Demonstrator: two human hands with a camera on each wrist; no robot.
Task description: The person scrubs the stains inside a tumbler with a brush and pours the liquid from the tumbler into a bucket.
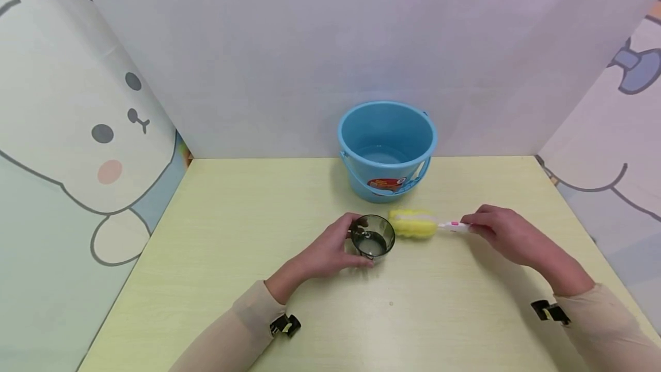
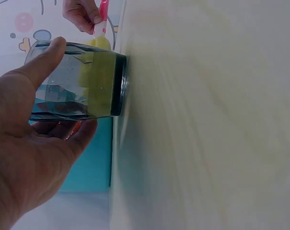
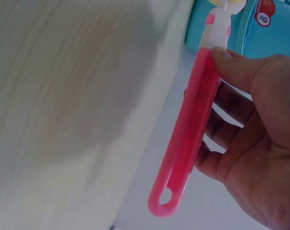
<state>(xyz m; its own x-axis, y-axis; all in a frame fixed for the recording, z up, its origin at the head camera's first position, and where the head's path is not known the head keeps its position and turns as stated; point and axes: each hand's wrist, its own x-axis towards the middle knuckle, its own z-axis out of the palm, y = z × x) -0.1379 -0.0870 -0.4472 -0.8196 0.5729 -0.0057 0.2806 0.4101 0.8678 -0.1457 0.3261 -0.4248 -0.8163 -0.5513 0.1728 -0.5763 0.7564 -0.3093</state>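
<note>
Between its thumb and fingers my left hand (image 1: 330, 250) grips a dark, see-through glass cup (image 1: 373, 238). Seen in the left wrist view, the cup (image 2: 80, 81) has its base close to the table; whether it touches cannot be told. To the right, my right hand (image 1: 508, 234) holds a bottle brush by its handle. The brush has a yellow sponge head (image 1: 413, 223), pointing left towards the cup, and a white neck. In the right wrist view its pink handle (image 3: 185, 129) ends in a hole, and the thumb presses near the neck.
Behind the cup and brush, a light blue bucket (image 1: 356, 157) stands upright near the back wall, its handle hanging down in front. The pale wooden table (image 1: 248, 217) meets a white back wall and side panels with cartoon drawings.
</note>
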